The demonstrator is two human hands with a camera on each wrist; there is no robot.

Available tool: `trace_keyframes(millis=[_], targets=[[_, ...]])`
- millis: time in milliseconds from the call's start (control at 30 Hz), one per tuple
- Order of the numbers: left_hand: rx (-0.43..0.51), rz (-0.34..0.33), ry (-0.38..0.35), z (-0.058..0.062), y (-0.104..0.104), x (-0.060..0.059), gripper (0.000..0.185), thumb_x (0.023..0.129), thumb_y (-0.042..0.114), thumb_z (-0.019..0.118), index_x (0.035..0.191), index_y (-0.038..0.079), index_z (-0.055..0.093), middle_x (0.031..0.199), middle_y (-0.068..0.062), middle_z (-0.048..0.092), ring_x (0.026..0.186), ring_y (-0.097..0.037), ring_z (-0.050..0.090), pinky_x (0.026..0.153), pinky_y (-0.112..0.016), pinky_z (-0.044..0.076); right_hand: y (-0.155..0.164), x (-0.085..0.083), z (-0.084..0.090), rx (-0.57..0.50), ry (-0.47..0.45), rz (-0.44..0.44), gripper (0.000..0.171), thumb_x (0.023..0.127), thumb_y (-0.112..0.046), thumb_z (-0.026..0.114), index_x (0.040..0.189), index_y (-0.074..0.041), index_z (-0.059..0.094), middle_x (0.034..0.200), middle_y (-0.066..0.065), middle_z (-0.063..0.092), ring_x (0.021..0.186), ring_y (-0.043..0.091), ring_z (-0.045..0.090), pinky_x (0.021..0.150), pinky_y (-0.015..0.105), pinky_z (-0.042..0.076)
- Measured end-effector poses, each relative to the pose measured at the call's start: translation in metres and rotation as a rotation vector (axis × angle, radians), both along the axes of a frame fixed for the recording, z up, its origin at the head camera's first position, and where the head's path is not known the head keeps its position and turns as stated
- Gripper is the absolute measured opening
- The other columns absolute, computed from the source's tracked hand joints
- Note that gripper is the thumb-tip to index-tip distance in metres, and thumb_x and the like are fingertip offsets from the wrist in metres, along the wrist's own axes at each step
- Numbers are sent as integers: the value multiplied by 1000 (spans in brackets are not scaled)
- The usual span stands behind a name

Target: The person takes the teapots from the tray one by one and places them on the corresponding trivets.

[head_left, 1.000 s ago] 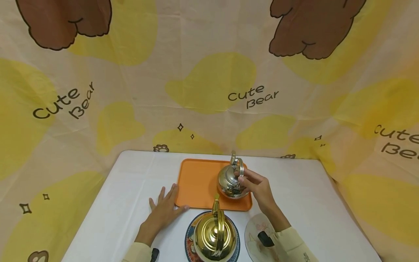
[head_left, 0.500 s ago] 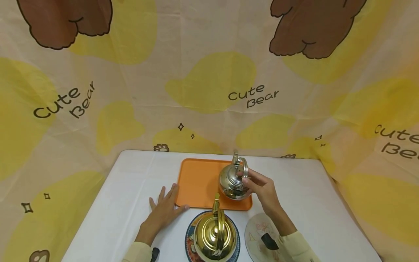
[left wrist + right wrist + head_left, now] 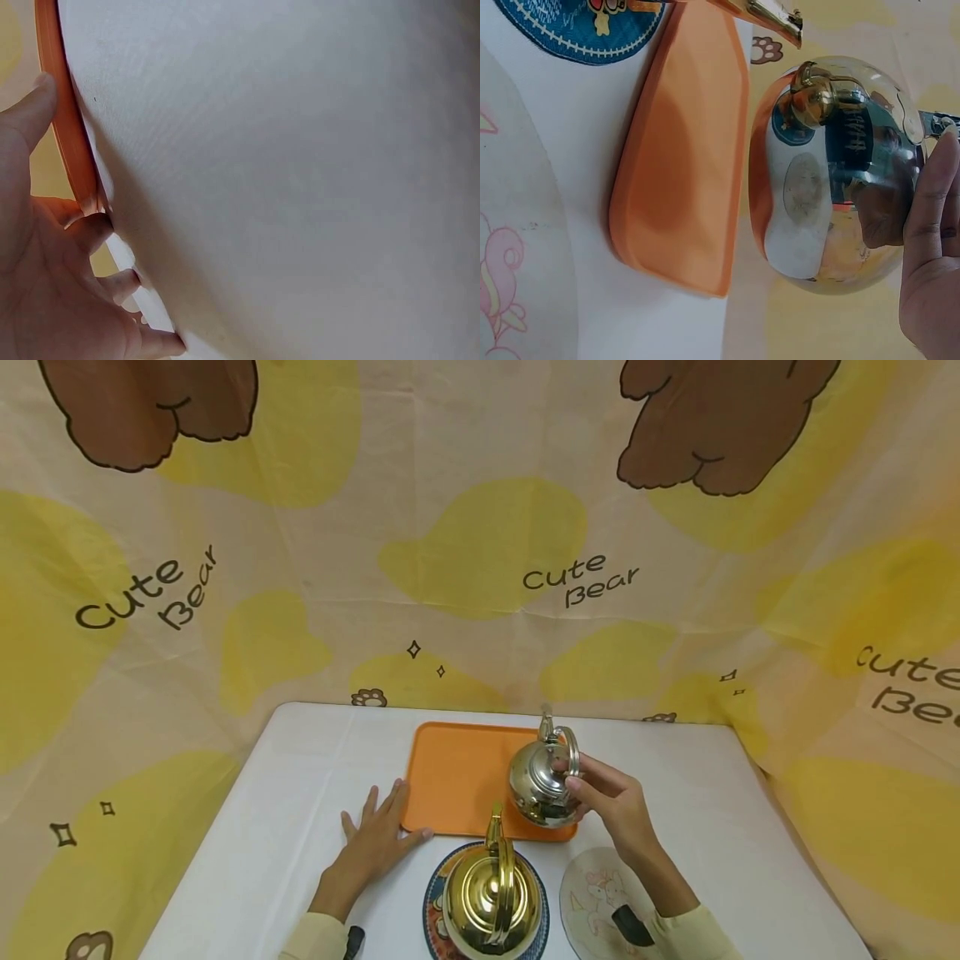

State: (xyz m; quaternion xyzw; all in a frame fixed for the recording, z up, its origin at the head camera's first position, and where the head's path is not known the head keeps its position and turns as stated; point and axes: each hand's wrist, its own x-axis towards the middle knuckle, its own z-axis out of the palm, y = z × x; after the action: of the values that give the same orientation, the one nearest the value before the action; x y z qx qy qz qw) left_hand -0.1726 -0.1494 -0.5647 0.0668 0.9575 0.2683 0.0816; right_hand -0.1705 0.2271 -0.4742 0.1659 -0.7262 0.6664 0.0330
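My right hand [image 3: 621, 810] grips a shiny silver teapot [image 3: 538, 789] by its arched handle, spout pointing away from me. In the right wrist view the round teapot [image 3: 840, 259] hangs raised above the orange tray [image 3: 697, 150], with a gap under it. To the left, my left hand [image 3: 375, 842] lies with fingers spread, touching the near left corner of the tray [image 3: 457, 777]. Thumb and fingertips of that hand [image 3: 52, 285] rest along the tray's edge and the white tabletop in the left wrist view. A gold teapot [image 3: 474, 902] stands just in front of the tray.
Under the gold teapot lies a round blue patterned mat [image 3: 435, 893]. A pale round mat with a pink drawing [image 3: 596, 889] lies to its right, partly beneath my right forearm. Behind the white table [image 3: 315, 760] hangs a yellow bear-print cloth [image 3: 480, 552].
The silver teapot in my right hand has moved to the right and a little toward me, over the tray's right part. My left hand, tray and gold teapot stay in place.
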Motion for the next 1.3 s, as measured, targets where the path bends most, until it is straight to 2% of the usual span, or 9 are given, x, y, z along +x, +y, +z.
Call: trace_keyframes(millis=[167,300,733,1067,1300], targets=[[4,0,-7,0,0,1,102,96,65,67,169,8,25,174,-18,25,159,-57,7,108,-92,-5,4,5,1,-19,24,21,40,104,3,61,144,11,58,123,13,77,84,17,66,60,33,61],[8,1,-6,0,0,0,102,96,65,67,169,8,25,174,-18,25,159,-57,7,108,-92,-6,7,9,2,-27,39,29,40,104,4,60,143,14,57,123,15,77,86,16,66,60,33,61],[-1,2,-8,-1,-1,0,103,96,64,67,169,7,23,174,-17,24,159,-56,7,109,-92,-5,16,26,3,-11,61,24,39,103,8,57,141,14,58,123,9,78,89,12,68,59,33,61],[2,-3,-11,-2,-2,0,102,96,64,67,169,8,23,175,-17,24,160,-56,6,109,-92,-6,24,44,3,-15,36,0,40,102,10,56,142,15,57,124,11,78,93,14,70,59,34,61],[-3,0,-14,-1,-2,0,102,96,64,67,169,7,24,175,-17,24,160,-56,6,109,-91,-5,34,55,-2,-2,22,-10,37,103,10,56,139,16,57,123,5,79,97,10,70,59,33,61]])
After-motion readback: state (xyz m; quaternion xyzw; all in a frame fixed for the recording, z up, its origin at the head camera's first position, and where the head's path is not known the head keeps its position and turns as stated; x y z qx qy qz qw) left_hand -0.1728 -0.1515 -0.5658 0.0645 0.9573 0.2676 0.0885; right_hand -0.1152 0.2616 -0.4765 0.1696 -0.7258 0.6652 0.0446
